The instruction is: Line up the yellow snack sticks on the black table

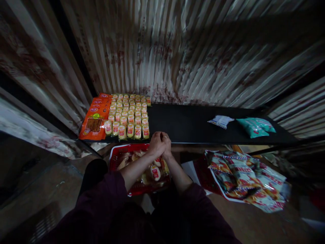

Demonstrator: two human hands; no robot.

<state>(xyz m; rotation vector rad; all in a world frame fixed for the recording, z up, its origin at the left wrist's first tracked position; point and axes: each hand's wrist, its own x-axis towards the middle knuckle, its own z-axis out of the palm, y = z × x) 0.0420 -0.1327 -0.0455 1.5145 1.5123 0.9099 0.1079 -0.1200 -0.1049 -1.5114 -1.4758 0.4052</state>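
Observation:
My left hand (pixel 156 144) and my right hand (pixel 166 145) meet at the front edge of the black shelf (pixel 182 123). Their fingers are closed and pressed together; whatever they hold, if anything, is hidden. Just left of them, rows of small wrapped cakes (pixel 130 119) stand on the shelf. Below my forearms, a red basket (pixel 115 150) contains more wrapped packs, among them a wrapped cake (pixel 155 173) with a red label.
Orange snack packs (pixel 93 118) overlap at the shelf's left end. Toward its right lie a white-blue packet (pixel 220 121) and teal bags (pixel 255 126). Below right, a second basket (pixel 217 184) is heaped with snack bags (pixel 243 174). Pleated curtains (pixel 162 51) hang behind.

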